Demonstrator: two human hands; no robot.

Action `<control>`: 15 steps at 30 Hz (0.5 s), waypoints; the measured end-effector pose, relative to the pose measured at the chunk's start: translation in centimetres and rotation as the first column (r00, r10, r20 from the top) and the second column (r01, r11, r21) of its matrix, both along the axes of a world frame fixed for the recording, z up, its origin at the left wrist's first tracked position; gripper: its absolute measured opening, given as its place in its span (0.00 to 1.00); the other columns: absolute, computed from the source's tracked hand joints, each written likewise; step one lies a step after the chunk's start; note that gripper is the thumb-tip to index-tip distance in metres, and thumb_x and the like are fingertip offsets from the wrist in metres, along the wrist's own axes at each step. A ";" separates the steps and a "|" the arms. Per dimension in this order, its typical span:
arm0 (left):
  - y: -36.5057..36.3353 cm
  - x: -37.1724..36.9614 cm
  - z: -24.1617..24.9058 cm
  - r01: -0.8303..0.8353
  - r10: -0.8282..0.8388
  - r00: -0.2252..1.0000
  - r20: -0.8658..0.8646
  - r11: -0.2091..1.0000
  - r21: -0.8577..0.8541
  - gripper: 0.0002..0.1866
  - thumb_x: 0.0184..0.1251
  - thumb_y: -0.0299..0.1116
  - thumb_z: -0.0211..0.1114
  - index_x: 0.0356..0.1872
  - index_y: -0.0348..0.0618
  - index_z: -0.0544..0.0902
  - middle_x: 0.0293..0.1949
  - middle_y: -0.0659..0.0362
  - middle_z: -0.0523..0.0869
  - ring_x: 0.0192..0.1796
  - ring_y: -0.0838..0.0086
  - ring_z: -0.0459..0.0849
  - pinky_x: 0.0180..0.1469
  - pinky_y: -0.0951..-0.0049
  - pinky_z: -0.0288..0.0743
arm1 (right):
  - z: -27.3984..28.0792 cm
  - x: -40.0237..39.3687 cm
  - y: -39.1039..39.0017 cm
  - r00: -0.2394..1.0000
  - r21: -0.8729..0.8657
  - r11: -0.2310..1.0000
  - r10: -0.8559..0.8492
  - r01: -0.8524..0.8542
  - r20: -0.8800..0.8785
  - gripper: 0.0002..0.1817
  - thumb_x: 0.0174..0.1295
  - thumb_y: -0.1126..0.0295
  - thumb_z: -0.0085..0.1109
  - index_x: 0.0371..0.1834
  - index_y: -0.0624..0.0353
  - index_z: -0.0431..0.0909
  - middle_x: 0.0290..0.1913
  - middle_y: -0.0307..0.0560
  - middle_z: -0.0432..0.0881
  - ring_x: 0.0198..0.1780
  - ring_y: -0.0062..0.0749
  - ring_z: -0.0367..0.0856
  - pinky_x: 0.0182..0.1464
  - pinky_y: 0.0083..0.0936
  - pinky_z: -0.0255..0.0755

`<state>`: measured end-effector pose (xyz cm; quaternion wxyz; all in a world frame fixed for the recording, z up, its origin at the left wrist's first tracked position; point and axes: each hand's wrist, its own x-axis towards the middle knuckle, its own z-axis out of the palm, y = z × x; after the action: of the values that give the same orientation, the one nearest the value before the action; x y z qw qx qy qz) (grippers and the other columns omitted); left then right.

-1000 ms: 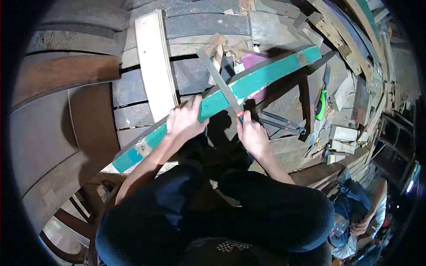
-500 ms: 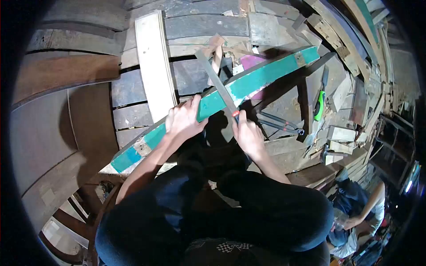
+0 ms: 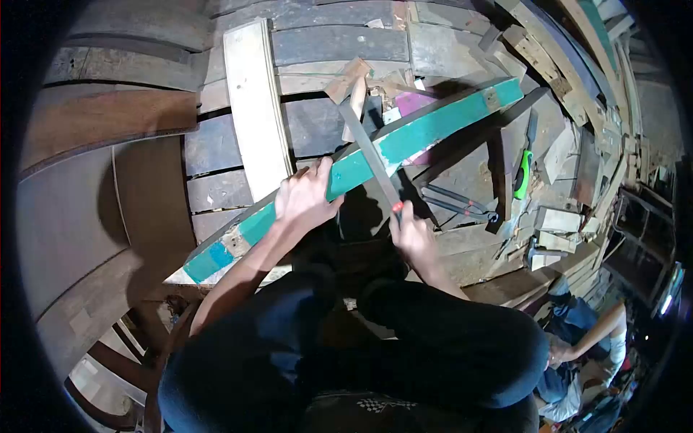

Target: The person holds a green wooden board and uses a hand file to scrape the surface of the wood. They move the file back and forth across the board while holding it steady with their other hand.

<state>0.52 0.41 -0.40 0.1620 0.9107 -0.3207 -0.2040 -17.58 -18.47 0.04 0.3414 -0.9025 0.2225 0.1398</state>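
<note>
Nearest the camera: the person's dark-trousered knees, both arms reaching forward over them. Right hand is wrapped shut around the red handle end of a flat metal file; fingers clamped on it, thumb side up near the red tip. File blade runs up and left from that hand, crosses the top face of the green plank at a steep angle and touches it about mid-length. Left hand presses down on the plank just left of the file crossing, fingers curled over the far edge, closed on the wood. Plank lies diagonally, low end near left, high end far right, resting on the slatted wooden floor. Open room: bare slats left of the left hand and ahead of it; a pale board lies upright in frame, its lower end right by the left hand. Right of the file it's tight: pincers sit just beside the right hand, a green-handled tool farther right, then wood offcuts piled to the edge. Small wood scraps sit at the file's far tip. Another person sits low right, well apart.
</note>
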 end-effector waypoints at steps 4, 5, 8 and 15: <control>-0.1 0.1 0.0 0.004 0.001 0.998 -0.064 0.997 0.081 0.36 0.57 0.47 0.77 0.62 0.43 0.71 0.47 0.46 0.89 0.44 0.50 0.92 0.43 0.48 0.86 | 0.0 2.7 -0.7 0.997 -0.137 0.989 0.057 -0.062 -0.043 0.15 0.76 0.60 0.56 0.54 0.61 0.70 0.32 0.66 0.87 0.31 0.65 0.87 0.32 0.55 0.81; -0.1 0.2 0.1 0.005 0.002 0.996 -0.090 0.996 0.086 0.36 0.57 0.48 0.76 0.62 0.44 0.71 0.47 0.46 0.89 0.43 0.50 0.92 0.42 0.48 0.86 | -0.3 1.5 -0.7 0.997 -0.131 0.990 0.051 -0.058 -0.055 0.15 0.76 0.61 0.56 0.54 0.61 0.71 0.31 0.66 0.87 0.30 0.65 0.87 0.31 0.55 0.81; -0.1 0.2 0.3 0.013 -0.006 0.997 -0.077 0.995 0.096 0.35 0.58 0.47 0.76 0.63 0.45 0.71 0.47 0.47 0.89 0.43 0.50 0.92 0.43 0.48 0.86 | -0.4 -5.0 0.2 0.974 -0.133 0.991 -0.055 0.026 -0.218 0.18 0.73 0.58 0.60 0.54 0.58 0.69 0.30 0.65 0.86 0.31 0.65 0.88 0.34 0.59 0.80; 0.0 -0.2 -0.1 -0.004 0.005 1.000 -0.019 0.999 0.049 0.33 0.58 0.46 0.75 0.61 0.43 0.72 0.48 0.48 0.89 0.43 0.50 0.92 0.43 0.49 0.86 | -3.4 -9.5 -0.3 0.988 -0.098 0.994 -0.064 0.051 -0.143 0.18 0.76 0.56 0.55 0.55 0.59 0.68 0.30 0.67 0.86 0.33 0.69 0.86 0.35 0.59 0.80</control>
<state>0.32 0.38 -0.51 0.1433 0.9130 -0.3121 -0.2200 -27.06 -18.76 -3.36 0.2853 -0.8981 0.2790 0.1849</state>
